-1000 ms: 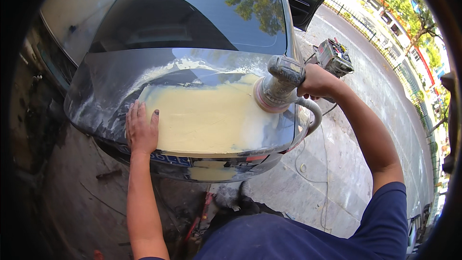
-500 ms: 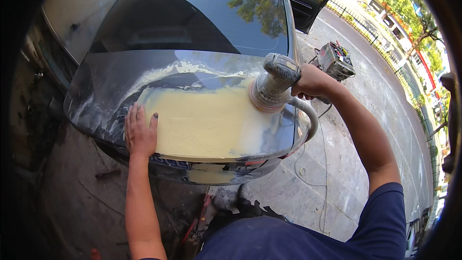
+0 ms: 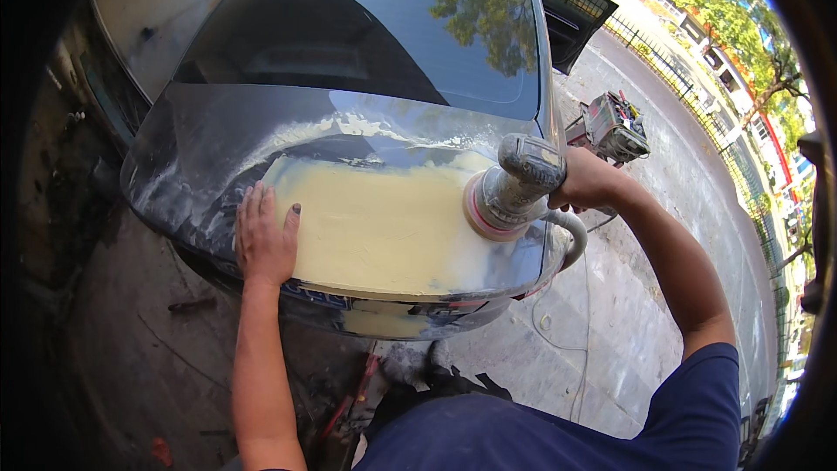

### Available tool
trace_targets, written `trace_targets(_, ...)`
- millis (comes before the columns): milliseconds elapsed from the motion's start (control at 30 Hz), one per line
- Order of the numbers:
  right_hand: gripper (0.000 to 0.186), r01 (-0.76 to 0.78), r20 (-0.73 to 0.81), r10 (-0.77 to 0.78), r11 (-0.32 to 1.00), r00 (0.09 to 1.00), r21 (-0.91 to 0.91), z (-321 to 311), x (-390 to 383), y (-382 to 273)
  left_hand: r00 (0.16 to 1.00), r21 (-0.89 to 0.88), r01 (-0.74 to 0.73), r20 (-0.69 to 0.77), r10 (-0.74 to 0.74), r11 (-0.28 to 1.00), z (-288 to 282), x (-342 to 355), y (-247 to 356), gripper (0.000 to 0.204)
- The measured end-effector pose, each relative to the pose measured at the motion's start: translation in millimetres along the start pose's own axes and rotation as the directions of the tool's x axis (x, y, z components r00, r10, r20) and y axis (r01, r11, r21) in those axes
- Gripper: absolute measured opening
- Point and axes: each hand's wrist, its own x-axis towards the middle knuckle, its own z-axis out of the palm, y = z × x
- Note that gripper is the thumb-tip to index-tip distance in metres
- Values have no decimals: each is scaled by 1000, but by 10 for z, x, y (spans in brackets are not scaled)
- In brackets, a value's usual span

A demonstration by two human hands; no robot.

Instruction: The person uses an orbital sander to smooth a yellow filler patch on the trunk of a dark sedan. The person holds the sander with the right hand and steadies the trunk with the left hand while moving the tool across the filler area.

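A dusty grey power sander (image 3: 514, 187) is held by my right hand (image 3: 582, 181), its fingers wrapped round the handle. The sander's round pad rests on the right edge of a pale yellow filler patch (image 3: 375, 222) on the dark car's trunk lid (image 3: 196, 135). A grey hose (image 3: 571, 235) curves away from the tool beneath my right wrist. My left hand (image 3: 267, 235) lies flat on the lid at the patch's left edge, fingers stretched out and thumb apart, holding nothing.
An open car door (image 3: 571, 22) juts out at the far right. On the ground beyond my right hand stands a box-like machine (image 3: 613, 126) with tools on top. A thin cable (image 3: 586, 331) loops over the pavement. Near my feet lies a red bar (image 3: 353, 392).
The sander has shifted slightly toward me along the right side of the filler. My left hand stays flat at the patch's left edge. The whole view has swung a little.
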Motion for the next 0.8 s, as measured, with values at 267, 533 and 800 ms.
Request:
trace_targets(267, 19, 11, -68, -10, 1000, 998, 22, 11, 53, -39, 1000, 19, 7, 14, -7, 1000, 12, -3, 25, 68)
trace_targets(533, 37, -30, 28, 31, 997, 999, -67, 12, -119, 8, 1000, -6, 22, 9, -22, 1000, 11, -7, 19, 69)
trace_targets(800, 16, -20, -39, 20, 1000, 999, -2, 15, 157, -238, 1000, 20, 4, 16, -4, 1000, -7, -4, 13, 69)
